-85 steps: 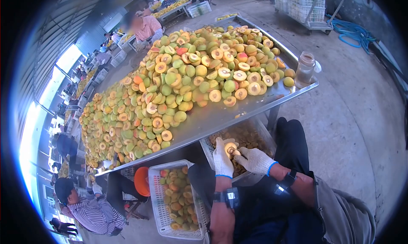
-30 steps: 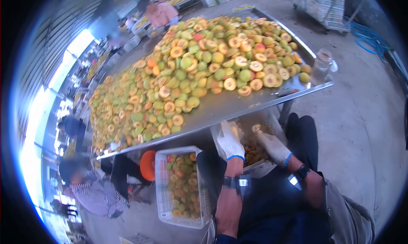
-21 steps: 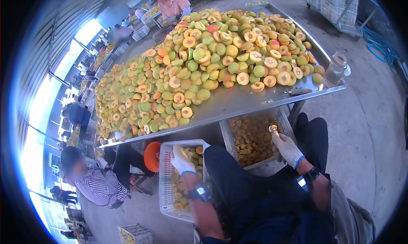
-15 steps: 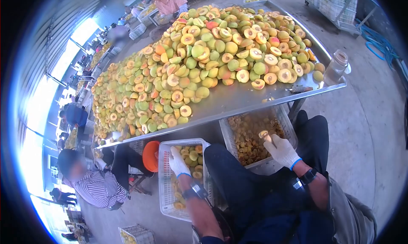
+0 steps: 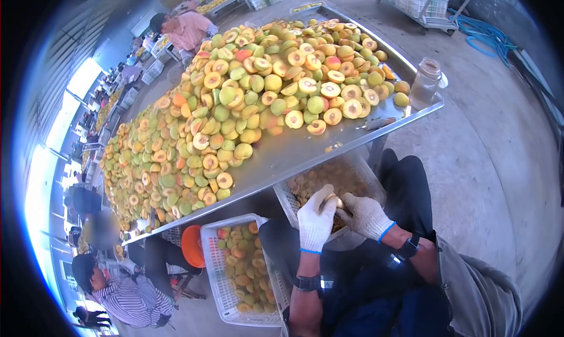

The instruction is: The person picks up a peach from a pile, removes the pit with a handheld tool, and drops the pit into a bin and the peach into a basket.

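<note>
In front of me, over the crate of scraps, my hands meet in white knit gloves with blue cuffs. My left hand is closed, thumb and fingers around a small tan-yellow peach half. Its fingers mostly cover the piece. My right hand is closed too, fingertips pressed on the same piece from the right; whether a tool is also in it I cannot tell. Brown pits and trimmings lie in the crate beneath. Left of my knee stands a white crate holding peach halves.
A metal table carries a large heap of peach halves. Near its right corner are a knife and a clear jar. An orange bucket and a seated person are at left. A blue hose lies on the floor.
My left hand has left the crate of peach halves and come right to meet my right hand at the piece it held. The view has shifted, moving the table leftward.
</note>
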Motion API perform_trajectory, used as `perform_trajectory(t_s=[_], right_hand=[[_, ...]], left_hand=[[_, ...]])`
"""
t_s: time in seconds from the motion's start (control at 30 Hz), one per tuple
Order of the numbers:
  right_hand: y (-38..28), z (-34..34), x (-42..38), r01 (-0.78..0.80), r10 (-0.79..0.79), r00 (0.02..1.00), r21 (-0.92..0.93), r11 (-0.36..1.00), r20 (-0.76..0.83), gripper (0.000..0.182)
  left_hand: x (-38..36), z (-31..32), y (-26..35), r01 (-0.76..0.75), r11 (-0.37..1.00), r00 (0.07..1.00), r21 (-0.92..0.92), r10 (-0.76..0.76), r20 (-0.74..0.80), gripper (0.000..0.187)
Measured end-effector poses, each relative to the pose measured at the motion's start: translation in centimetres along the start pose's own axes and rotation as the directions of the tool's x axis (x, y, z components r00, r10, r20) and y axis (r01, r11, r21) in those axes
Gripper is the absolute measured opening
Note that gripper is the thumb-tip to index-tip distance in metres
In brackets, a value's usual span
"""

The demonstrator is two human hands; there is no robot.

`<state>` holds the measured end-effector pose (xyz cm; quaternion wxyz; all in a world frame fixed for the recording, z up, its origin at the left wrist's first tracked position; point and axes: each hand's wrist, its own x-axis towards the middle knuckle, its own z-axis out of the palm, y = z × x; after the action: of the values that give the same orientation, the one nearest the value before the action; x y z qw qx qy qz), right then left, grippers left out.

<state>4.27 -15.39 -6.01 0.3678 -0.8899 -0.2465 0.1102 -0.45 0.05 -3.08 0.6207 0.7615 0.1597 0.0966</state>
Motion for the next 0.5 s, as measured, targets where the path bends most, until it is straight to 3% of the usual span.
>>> perform_trajectory(t_s=[0.13, 0.3, 0.43, 0.5], right_hand=[[0.3, -0.6, 0.0, -0.020, 0.016, 0.998, 0.055, 0.998, 0.067, 0.031], [0.7, -0.9, -0.2, -0.062, 0.048, 0.994, 0.141, 0.988, 0.100, 0.034], [1.7, -0.8, -0.2, -0.057, 0.051, 0.979, 0.024, 0.998, 0.196, 0.031], [2.0, -0.3, -0.4, -0.046, 0.049, 0.974, -0.017, 0.999, 0.223, 0.032]], left_hand=[[0.1, -0.6, 0.2, 0.087, 0.990, 0.992, -0.109, -0.076, 0.102, 0.023], [0.8, -0.6, -2.1, -0.009, 0.998, 0.984, -0.063, 0.020, 0.175, 0.022], [1.4, 0.4, -2.3, -0.109, 0.983, 0.989, 0.149, 0.091, 0.119, 0.012], [1.9, 1.1, -3.2, 0.214, 0.968, 0.976, 0.127, -0.219, 0.022, 0.013]])
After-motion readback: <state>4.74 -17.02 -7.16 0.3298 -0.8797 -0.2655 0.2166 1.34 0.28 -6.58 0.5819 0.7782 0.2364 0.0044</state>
